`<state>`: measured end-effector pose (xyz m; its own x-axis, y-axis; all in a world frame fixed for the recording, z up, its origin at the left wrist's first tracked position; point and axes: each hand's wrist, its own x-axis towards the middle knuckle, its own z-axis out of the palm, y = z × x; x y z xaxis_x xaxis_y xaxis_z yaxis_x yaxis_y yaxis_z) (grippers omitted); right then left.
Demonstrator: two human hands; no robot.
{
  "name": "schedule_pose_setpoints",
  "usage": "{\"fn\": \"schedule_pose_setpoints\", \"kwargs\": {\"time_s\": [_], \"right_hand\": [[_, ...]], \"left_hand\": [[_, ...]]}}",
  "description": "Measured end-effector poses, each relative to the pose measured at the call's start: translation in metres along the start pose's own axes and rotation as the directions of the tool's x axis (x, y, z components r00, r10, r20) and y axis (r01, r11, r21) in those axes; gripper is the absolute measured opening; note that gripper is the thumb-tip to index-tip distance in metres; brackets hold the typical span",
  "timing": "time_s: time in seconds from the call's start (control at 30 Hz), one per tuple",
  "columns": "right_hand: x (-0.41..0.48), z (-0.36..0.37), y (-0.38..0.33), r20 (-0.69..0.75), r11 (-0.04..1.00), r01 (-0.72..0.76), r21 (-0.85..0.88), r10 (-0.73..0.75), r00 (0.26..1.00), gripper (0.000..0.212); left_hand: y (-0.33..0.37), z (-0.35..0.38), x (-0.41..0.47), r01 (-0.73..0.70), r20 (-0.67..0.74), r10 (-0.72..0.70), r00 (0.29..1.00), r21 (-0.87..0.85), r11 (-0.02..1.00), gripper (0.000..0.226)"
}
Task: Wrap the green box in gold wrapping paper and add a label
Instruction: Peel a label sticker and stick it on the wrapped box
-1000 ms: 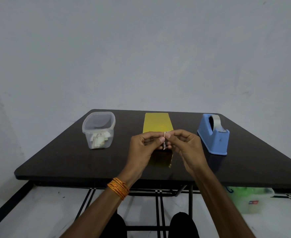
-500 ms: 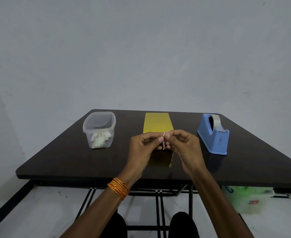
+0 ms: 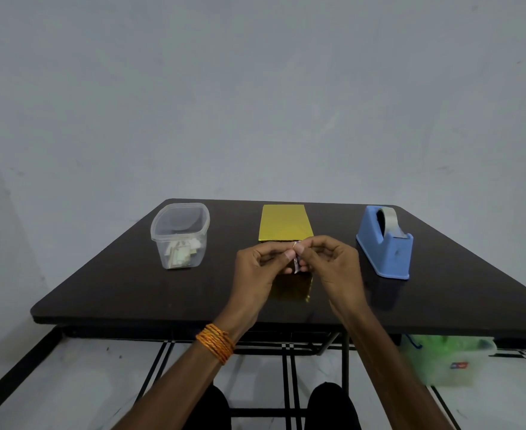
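label between left hand and right hand

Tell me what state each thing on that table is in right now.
box: covered in gold paper, lying on the table
label: held in front of the box, not yet stuck on
left hand: pinches the label
right hand: pinches the label
clear tub: no lid, pale slips inside
tape dispenser: upright, roll loaded

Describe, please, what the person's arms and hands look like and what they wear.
The left hand and right hand are ungloved, and no sleeves are in view. An orange thread band, wound in several loops, circles the left wrist; the right wrist wears nothing.
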<state>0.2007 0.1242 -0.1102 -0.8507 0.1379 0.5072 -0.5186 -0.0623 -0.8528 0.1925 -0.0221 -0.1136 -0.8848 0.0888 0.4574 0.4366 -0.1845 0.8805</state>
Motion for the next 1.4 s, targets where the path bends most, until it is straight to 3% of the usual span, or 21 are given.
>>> {"fn": "schedule_pose_setpoints", "kwargs": {"time_s": [0.33,0.53,0.7,0.9,1.17,1.4], "right_hand": [[-0.003,0.0,0.002,-0.017,0.999,-0.042,-0.007,0.042,0.999,0.007],[-0.005,0.001,0.003,0.005,0.982,0.046,-0.184,-0.046,0.999,0.016],[-0.007,-0.001,0.001,-0.011,0.979,0.069,-0.194,-0.073,0.997,0.016],[-0.011,0.003,0.0,-0.007,0.991,0.054,-0.125,-0.056,0.998,0.014],[-0.015,0.006,-0.004,0.012,0.999,0.038,0.03,-0.038,0.999,0.019],[-0.015,0.005,-0.002,0.04,0.998,0.024,0.06,-0.026,0.999,0.021]], "left_hand": [[0.005,0.001,-0.001,0.065,0.01,-0.065,0.998,-0.036,0.997,0.015],[0.009,0.001,0.003,0.044,-0.065,-0.045,0.997,-0.017,0.999,0.01],[0.009,0.003,0.004,0.081,-0.108,-0.087,0.99,-0.056,0.995,0.01],[0.008,0.004,0.001,0.06,-0.109,-0.068,0.992,-0.079,0.995,0.011],[0.008,0.005,0.0,-0.057,-0.132,0.06,0.989,0.029,0.998,0.009],[0.011,0.004,-0.002,-0.085,-0.132,0.084,0.988,0.003,0.996,0.007]]}}
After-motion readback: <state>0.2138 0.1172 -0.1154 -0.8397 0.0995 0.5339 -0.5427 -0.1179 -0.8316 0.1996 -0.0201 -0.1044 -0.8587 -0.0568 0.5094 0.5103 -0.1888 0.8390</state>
